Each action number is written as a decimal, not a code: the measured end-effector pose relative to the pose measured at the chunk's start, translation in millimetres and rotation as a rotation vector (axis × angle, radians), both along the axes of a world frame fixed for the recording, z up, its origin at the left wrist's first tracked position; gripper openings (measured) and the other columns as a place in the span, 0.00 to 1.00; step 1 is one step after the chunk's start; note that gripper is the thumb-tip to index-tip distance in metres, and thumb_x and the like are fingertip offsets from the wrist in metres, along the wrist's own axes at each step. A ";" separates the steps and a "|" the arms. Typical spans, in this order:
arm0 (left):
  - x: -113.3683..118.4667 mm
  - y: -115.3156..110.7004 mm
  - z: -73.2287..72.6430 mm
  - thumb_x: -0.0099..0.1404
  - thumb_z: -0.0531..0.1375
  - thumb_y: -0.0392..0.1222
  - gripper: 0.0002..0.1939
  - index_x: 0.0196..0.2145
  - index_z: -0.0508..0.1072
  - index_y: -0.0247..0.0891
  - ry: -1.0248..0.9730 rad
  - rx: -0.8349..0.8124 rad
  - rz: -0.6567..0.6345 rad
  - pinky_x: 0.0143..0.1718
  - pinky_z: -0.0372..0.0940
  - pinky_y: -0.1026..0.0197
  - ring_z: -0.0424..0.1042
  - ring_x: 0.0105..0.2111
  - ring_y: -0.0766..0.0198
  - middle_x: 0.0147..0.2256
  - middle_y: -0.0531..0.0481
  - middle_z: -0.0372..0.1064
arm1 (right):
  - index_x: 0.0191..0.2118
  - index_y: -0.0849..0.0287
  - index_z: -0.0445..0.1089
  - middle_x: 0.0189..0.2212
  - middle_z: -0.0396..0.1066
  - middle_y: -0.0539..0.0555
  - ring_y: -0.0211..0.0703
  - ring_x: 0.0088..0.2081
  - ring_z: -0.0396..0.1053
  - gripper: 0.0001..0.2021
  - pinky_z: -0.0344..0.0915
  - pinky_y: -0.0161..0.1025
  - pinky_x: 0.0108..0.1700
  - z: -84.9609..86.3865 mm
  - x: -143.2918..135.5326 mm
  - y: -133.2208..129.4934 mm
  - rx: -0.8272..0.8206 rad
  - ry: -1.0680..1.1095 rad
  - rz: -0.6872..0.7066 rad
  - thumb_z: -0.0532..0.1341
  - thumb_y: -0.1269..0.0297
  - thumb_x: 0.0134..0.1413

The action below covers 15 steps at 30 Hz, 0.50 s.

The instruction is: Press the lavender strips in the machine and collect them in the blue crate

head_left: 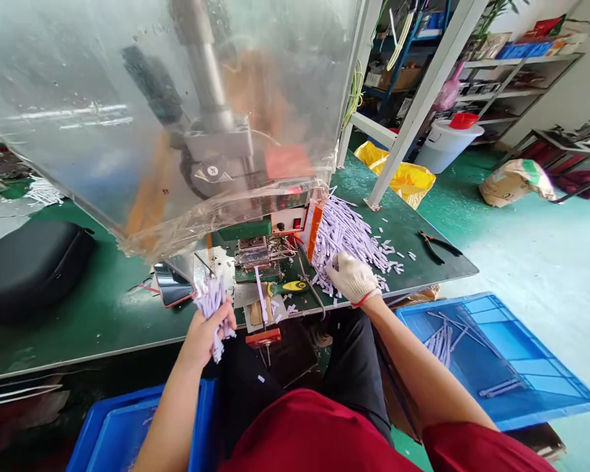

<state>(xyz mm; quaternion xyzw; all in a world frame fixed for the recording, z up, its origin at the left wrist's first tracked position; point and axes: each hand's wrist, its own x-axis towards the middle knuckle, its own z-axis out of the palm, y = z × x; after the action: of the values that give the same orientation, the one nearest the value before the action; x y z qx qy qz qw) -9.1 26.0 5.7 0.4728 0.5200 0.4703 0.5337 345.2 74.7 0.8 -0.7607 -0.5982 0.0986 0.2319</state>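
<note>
My bare left hand (211, 326) is wrapped round a bundle of thin lavender plastic strips (210, 298), whose ends stick out above and below the fist. In a white knit glove, my right hand (353, 278) is at the near edge of a big pile of lavender strips (347, 226). Its fingers are curled, and whatever they hold is hidden. Between the hands, one long lavender strip (261, 292) runs from the small metal fixture (254, 254) toward the table edge. A scraper with a yellow and green handle (290, 287) lies beside that strip, among small lavender scraps.
A clouded clear guard (285, 78) hangs over the press. Black-handled pliers (437, 248) lie on the green table (128, 314) at right. Blue trays stand at lower right (560, 367) and lower left (98, 419). A phone (174, 283) rests left of the fixture.
</note>
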 end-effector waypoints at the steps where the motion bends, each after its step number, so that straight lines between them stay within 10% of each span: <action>1: 10.1 2.6 -3.1 0.59 0.66 0.52 0.15 0.34 0.70 0.38 0.021 0.013 0.010 0.15 0.50 0.71 0.56 0.14 0.72 0.16 0.60 0.62 | 0.42 0.61 0.71 0.34 0.75 0.61 0.52 0.36 0.74 0.15 0.64 0.41 0.37 -3.9 -4.9 -0.1 -0.042 -0.069 0.004 0.59 0.55 0.57; 8: 55.9 20.9 -10.6 0.60 0.63 0.55 0.18 0.36 0.76 0.36 0.371 -0.010 0.037 0.17 0.55 0.66 0.58 0.12 0.67 0.10 0.60 0.57 | 0.57 0.59 0.66 0.31 0.76 0.57 0.49 0.34 0.75 0.23 0.63 0.39 0.35 -0.6 -2.1 -6.6 -0.094 0.137 -0.062 0.57 0.64 0.55; 15: 41.7 13.7 -1.3 0.61 0.64 0.55 0.18 0.28 0.74 0.35 0.100 0.011 -0.038 0.16 0.53 0.68 0.55 0.11 0.71 0.10 0.61 0.53 | 0.32 0.57 0.67 0.18 0.66 0.46 0.34 0.14 0.59 0.18 0.56 0.31 0.16 15.4 -35.2 -51.4 -0.180 1.093 0.299 0.60 0.46 0.57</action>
<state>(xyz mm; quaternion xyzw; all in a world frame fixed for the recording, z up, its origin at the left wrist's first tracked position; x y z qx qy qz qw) 32.6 39.7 4.3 0.5083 0.5345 0.4386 0.5133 309.9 23.2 16.2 -0.5230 -0.4818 0.5599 0.4253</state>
